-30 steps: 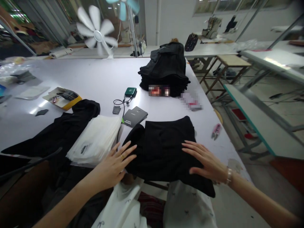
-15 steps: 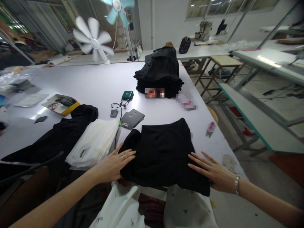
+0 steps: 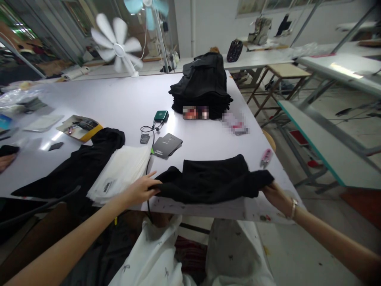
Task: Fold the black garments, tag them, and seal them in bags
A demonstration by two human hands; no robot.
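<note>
A piece of black fabric, perhaps a garment (image 3: 211,180), lies on the near part of the white table with its front edge folded up and back. My left hand (image 3: 145,188) is closed on its left end, thumb raised and fingers at the cloth's edge. At the opposite end, my right hand (image 3: 275,196) grips the lifted corner, its fingertips partly hidden by the fabric. Just left of the cloth is a stack of white plastic bags (image 3: 122,171), close to my left forearm.
A tall pile of black garments (image 3: 202,83) stands at the back. Pink thread snips (image 3: 266,158) lie near the right edge. Dark cards (image 3: 167,145), a green device with a cable (image 3: 161,116) and another black garment (image 3: 74,163) are on the table. Another person's hand (image 3: 6,161) shows far left.
The near edge of the black fabric has been raised and folded away from me. My hands have gone from lying flat on it to gripping its two ends.
</note>
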